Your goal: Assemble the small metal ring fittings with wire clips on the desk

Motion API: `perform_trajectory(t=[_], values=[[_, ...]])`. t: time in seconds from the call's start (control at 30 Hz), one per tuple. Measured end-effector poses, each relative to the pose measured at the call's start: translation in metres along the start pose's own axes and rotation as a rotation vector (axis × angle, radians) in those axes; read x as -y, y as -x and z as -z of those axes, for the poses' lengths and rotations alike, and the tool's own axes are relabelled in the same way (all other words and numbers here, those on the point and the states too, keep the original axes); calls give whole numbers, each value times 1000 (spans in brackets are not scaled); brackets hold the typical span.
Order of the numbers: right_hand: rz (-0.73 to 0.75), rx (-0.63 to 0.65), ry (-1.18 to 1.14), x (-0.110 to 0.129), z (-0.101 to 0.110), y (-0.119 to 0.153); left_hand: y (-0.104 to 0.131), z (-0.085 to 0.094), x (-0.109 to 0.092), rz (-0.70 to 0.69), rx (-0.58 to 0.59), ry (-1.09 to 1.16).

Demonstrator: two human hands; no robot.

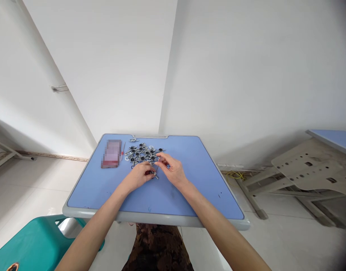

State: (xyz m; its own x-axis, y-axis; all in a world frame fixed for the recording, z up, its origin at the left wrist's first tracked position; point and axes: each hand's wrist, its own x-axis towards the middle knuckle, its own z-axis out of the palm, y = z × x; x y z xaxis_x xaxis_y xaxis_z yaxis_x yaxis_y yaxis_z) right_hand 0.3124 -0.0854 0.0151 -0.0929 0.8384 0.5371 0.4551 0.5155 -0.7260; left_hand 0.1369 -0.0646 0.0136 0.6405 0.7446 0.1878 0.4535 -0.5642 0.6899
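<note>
My left hand (139,175) rests low over the desk, its fingers closed on a small metal fitting (155,174), partly hidden by the fingertips. My right hand (173,169) pinches a thin screwdriver (157,169). Its slim shaft slants down to the fitting, while the fingers cover most of the handle. Just beyond both hands lies a loose pile of metal fittings (142,153) with black round parts. One more metal piece (133,140) lies apart, behind the pile.
A blue desk (105,194) with a pale rim stands against the wall. On its left are a blurred-out flat rectangular object (111,153) and another screwdriver (122,149) with red on it. A green stool (34,241) stands lower left; another desk (311,165) is at right.
</note>
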Motion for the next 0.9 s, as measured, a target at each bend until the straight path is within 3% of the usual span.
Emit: perform_trajectory(t=[0.2, 0.37, 0.57, 0.9], values=[[-16, 112, -124, 4, 5, 2, -1, 1, 0, -14, 0, 20], [-45, 45, -139, 4, 2, 2, 0, 1, -1, -23, -3, 11], [50, 4, 28, 2, -5, 2, 1, 0, 1, -38, -2, 33], [81, 118, -83, 9, 7, 4, 3, 2, -3, -40, -8, 1]])
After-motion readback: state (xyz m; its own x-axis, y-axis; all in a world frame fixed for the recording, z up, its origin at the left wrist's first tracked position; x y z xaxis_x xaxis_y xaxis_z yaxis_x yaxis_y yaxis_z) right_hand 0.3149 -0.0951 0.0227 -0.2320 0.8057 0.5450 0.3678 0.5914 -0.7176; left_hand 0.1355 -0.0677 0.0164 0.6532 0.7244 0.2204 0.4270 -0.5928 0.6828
